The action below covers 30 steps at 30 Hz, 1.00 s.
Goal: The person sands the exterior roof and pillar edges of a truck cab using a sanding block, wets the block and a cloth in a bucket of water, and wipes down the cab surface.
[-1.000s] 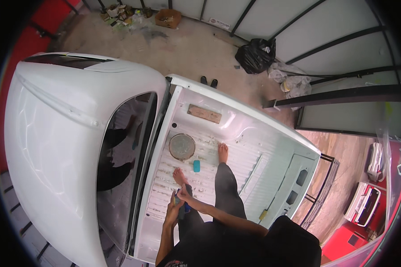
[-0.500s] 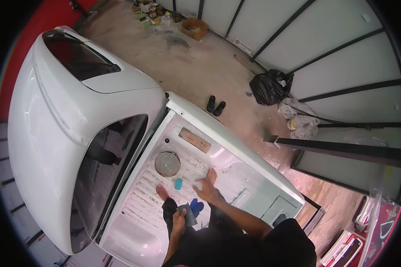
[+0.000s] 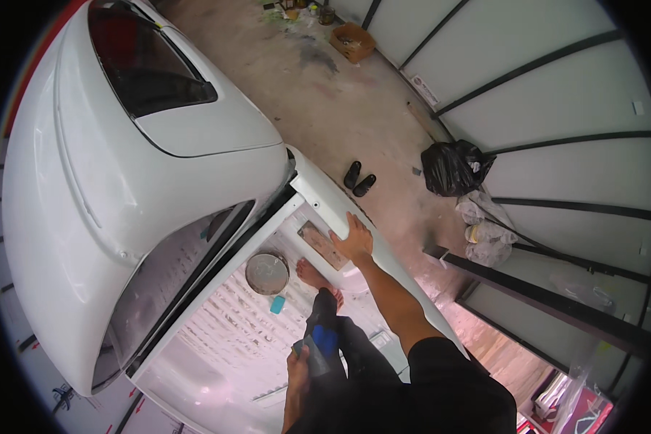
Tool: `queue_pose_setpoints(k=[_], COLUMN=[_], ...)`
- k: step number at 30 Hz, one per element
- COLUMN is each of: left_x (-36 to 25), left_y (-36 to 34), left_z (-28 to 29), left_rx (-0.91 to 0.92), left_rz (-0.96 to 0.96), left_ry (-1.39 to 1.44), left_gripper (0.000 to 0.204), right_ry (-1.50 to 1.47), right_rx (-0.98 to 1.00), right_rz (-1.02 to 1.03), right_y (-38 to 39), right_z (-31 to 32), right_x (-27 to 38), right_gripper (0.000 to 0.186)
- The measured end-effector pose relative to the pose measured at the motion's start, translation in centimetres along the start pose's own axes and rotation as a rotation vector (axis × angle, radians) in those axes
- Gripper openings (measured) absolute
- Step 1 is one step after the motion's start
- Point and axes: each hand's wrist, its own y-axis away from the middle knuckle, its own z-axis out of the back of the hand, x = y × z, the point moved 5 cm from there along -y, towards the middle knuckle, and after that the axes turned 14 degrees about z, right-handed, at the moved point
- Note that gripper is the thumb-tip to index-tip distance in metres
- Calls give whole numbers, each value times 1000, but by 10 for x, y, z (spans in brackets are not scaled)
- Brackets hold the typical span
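the left hand [image 3: 298, 369] is closed around a grey flat piece [image 3: 313, 354], thumb laid over its near face, and carries it low in front of the dark trouser legs [image 3: 349, 340]. held that way the piece seems safely out of the way while the rest of the body finds its balance. just beyond it a blue patch [image 3: 325, 338] shows against the leg; whether that is a separate thing in the same grip, i cannot tell.

the right hand [image 3: 353, 239] grips nothing loose. it reaches well forward and lies open, fingers spread over the side rail [image 3: 383, 249] of the white truck [image 3: 87, 181], most likely as a brace, since the person stands inside the bed on a ribbed floor [image 3: 224, 325] that looks wet or smeared.

the feet [image 3: 315, 275] are bare, which probably suits that surface, and a pair of black sandals [image 3: 360, 179] lies on the ground outside the bed. near the feet stands a round container [image 3: 266, 273], with a small turquoise block [image 3: 277, 304] just beside it, both seemingly set there to be within easy reach; what fills the container is not clear. a brown slab [image 3: 322, 244] lies by the side wall, partly behind the right hand, perhaps put there to leave the middle of the floor for standing
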Motion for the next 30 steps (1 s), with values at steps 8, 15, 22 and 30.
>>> queue_pose_setpoints(k=[8,15,22,30], left_x=[-53,-65,-43,-65], left_y=[-38,-40,-67,-84], left_z=[-37,-64,-75,-105], left_rx=[24,36,235,311], left_rz=[-53,39,163,42], left_ry=[159,189,216,114], left_gripper=[25,27,24,29], right_ry=[75,120,148,164], right_rx=[-130,-155,-171,-206], right_rz=[115,131,169,193], right_y=[7,8,10,11], right_z=[2,5,5,10], right_x=[-5,-7,-6,-4], right_gripper=[85,83,82,79])
